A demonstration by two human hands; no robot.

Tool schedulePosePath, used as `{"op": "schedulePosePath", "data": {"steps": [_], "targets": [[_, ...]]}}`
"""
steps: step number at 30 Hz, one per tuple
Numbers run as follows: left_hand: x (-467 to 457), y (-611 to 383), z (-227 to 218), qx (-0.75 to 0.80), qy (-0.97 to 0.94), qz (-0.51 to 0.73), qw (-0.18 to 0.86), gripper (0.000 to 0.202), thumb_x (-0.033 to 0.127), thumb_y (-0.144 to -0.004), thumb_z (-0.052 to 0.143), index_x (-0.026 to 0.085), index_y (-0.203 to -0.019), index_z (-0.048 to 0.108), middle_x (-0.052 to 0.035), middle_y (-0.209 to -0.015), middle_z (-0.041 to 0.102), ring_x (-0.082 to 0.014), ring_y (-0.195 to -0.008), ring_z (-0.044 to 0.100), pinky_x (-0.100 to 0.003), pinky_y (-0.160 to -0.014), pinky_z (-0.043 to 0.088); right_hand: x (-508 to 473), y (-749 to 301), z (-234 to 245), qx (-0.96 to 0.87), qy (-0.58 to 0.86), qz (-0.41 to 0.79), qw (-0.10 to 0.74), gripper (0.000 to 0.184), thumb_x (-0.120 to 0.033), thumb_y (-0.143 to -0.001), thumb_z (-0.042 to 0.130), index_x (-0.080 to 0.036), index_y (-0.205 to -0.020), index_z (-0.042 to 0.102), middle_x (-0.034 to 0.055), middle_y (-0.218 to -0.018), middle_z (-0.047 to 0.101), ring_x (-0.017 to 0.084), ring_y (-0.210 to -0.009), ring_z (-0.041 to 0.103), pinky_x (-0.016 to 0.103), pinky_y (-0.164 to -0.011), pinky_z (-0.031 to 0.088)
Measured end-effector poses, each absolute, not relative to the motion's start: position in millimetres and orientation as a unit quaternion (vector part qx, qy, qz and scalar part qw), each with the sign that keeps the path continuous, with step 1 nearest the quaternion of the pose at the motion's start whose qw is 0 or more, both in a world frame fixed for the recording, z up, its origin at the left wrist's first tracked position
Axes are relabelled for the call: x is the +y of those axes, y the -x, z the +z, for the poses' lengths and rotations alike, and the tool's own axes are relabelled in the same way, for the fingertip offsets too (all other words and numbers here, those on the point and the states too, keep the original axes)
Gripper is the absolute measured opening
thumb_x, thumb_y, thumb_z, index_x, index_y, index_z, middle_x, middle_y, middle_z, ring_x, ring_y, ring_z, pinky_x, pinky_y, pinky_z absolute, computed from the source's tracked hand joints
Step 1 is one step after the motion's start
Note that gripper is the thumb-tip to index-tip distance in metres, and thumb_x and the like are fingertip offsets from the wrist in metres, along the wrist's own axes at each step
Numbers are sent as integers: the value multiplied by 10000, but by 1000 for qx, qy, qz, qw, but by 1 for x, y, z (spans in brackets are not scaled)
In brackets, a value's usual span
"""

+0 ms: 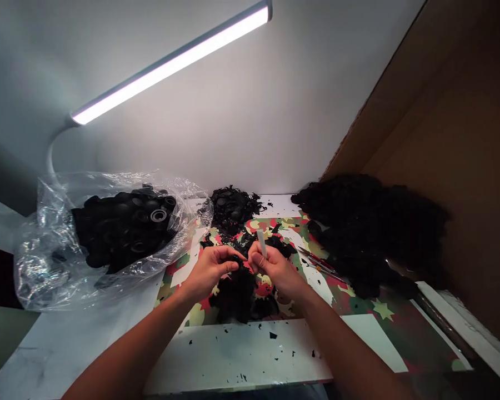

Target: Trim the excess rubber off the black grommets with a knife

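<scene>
In the middle of the table my two hands meet over a heap of black scraps. My right hand (269, 261) is closed around a thin pale flat strip (261, 243), whose upper end sticks up past the thumb; its kind is not clear. Close beside it, my left hand (217, 269) has its thumb and forefinger drawn together, the forefinger reaching the right fingers. Anything small in that pinch is hidden. Below the hands lies a pile of black pieces (235, 297) on a camouflage-patterned sheet (200, 314).
A clear plastic bag (37, 278) full of black round ring-like parts (125, 228) stands left. Black shavings (233, 204) lie at the back, and a big black heap (370, 222) at right. Scissors-like tools with red (319, 260) lie near it. A lit lamp (175, 64) hangs above.
</scene>
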State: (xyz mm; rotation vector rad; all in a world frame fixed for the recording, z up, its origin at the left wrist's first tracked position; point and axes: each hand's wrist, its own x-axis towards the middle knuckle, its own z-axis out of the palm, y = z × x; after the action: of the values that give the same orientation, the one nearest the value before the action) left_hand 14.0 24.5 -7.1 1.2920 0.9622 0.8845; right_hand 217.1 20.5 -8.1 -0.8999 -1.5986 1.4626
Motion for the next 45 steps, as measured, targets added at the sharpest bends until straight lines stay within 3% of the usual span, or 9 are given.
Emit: {"op": "schedulePosePath", "data": {"steps": [8,14,19,23,28,31,37,42,45], "targets": [[11,-23,2,466,-698,353,414,160,154,-787,624,187,-823,777,-5,-733,747,-149,-661,626,-232,-642,430,13,-212,-1,-842,405,237,265,248,-207,-986,445,-204,-741,484,-40,-663,505,112,-571,411,245,-559,259],[7,-29,0,491,-665,391,405,91,123,-706,667,174,-728,739,4,-671,710,-141,-632,601,-226,-623,415,5,-206,-4,-873,346,-8,343,344,-220,-1001,457,-198,-658,458,-26,-586,456,124,-539,324,305,-564,203],[7,-33,-3,434,-492,451,605,106,243,-685,767,158,-734,726,-2,-659,686,-132,-604,584,-223,-592,436,-3,-193,-15,-751,395,198,491,400,-334,-1030,391,-225,-658,289,-60,-574,299,110,-510,271,271,-521,213],[19,-23,-9,417,-412,505,633,212,289,-632,847,143,-706,713,-7,-663,674,-121,-625,586,-222,-637,454,4,-202,-18,-585,446,382,559,461,-510,-1038,334,-241,-672,258,-65,-601,252,115,-526,251,250,-501,245],[23,-17,-8,417,-464,510,592,296,245,-664,860,176,-938,772,-44,-911,735,-163,-853,650,-244,-787,485,19,-224,-13,-729,462,310,398,414,-459,-1016,450,-207,-695,517,5,-710,536,159,-664,490,277,-630,377],[20,-19,-6,412,-476,512,584,295,250,-692,847,194,-970,765,-50,-954,744,-180,-908,659,-264,-823,501,17,-225,-8,-709,484,275,433,326,-418,-1033,424,-215,-934,659,52,-918,664,213,-865,613,315,-771,457],[16,-21,-3,401,-543,488,553,383,214,-764,782,232,-1143,727,-71,-1130,716,-208,-1028,664,-305,-864,551,5,-210,2,-678,456,337,467,383,-447,-892,689,-265,-1219,610,68,-1234,656,237,-992,668,316,-767,543],[12,-21,-1,421,-649,462,434,318,161,-794,720,236,-1102,747,-53,-1021,721,-182,-881,684,-266,-716,569,6,-209,3,-713,427,297,470,119,-214,-893,664,-250,-1006,655,38,-1060,676,217,-999,653,310,-811,531],[10,-21,0,436,-681,461,366,252,165,-797,736,219,-1043,744,-27,-894,745,-162,-754,692,-263,-692,561,5,-212,4,-748,445,238,430,138,-125,-920,552,-232,-977,619,36,-1025,673,190,-916,651,280,-755,494]]}}
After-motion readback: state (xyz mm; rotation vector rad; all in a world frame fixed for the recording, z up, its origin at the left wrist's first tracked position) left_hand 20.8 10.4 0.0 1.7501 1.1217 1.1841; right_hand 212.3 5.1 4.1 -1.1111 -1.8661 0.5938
